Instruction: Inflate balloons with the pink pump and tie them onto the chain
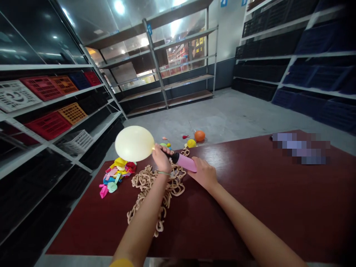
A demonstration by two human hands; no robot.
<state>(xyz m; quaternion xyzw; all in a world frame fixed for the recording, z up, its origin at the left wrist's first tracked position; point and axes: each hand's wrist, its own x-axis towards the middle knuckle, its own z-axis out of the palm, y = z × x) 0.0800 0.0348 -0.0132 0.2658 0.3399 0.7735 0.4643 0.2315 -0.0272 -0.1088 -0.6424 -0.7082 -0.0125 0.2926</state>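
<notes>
A pale yellow balloon (pixel 134 143), swollen with air, points to the left from my left hand (pixel 162 158). That hand is closed around the balloon's neck, where it meets the black end of a hand pump. My right hand (pixel 204 172) wraps around the pink barrel of the balloon pump (pixel 186 163). Both hands are above a tangled heap of beige cord-like loops (pixel 144 178) on the table. To its left lies a pile of flat, colourful balloons (pixel 120 168). The exact fit of neck and nozzle is hidden by my left fingers.
The dark red table (pixel 250 200) spans the foreground, with a blurred-out patch (pixel 300 148) at its right. Beyond its far edge, an orange balloon (pixel 199 135) and a yellow one (pixel 191 143) lie on the floor. Shelves with crates (pixel 41 88) stand left; more racks stand behind and right.
</notes>
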